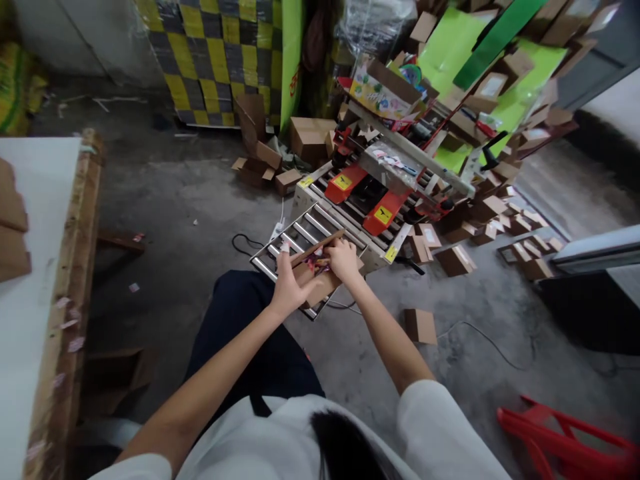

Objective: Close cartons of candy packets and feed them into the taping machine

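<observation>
A small open cardboard box (325,285) rests on the metal rollers (311,229) in front of my body, with colourful items (316,262) inside it. My left hand (290,283) is at the box's left side, thumb and fingers spread apart along its edge. At the box's right end, my right hand (343,259) has its fingers curled down over the opening, near the items. What those fingertips touch is hidden. Just beyond the rollers is a taping machine with red guides (346,183).
Many small cartons (456,260) lie on the floor at the right, and one (420,326) sits nearer. A red plastic stool (560,427) is at lower right. A white-topped table (35,320) stands left. Checkered stacked packages (215,60) and a cardboard box (311,138) are behind.
</observation>
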{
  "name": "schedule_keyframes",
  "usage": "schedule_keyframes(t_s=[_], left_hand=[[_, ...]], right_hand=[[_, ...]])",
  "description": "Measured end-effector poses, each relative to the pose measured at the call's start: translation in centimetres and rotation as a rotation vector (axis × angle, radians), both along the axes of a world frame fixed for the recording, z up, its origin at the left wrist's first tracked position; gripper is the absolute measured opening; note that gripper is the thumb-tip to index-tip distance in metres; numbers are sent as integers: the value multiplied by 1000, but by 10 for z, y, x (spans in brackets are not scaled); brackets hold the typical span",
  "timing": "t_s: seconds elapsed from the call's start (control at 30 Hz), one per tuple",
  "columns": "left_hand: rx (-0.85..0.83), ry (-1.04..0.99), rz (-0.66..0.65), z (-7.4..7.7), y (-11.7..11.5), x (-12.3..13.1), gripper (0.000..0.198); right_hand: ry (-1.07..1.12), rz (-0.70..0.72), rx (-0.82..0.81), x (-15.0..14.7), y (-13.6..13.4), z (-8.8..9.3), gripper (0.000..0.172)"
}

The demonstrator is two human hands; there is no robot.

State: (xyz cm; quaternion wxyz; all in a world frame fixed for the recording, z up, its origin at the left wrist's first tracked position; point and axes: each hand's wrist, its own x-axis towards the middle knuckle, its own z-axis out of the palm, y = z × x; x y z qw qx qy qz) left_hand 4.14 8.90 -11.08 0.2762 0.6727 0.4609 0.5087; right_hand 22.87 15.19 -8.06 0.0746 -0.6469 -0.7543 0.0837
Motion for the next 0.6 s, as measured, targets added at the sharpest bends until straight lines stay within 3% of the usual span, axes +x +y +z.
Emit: schedule_keyframes(t_s=[0.07,0.17,0.27,0.4,0.5,0.6], left_hand=[[-6,72,33,-4,-3,3,107],[2,96,63,-15,-6,9,100],[18,81,101,-23,-6,13,105],[22,56,126,-26,-5,13,109],[19,18,100,-22,-5,13,101],[-33,-40,80,-21,-6,12,92]], right_hand=[[82,-5,40,-1,2,-3,23],[159,-7,99,5,-2,-9,23],[239,-55,193,10,-19,-16,35],[526,-58,375,4,-48,-21,42],[363,-48,256,-7,-54,-14,35],[99,-120,72,-18,-38,-4,25]])
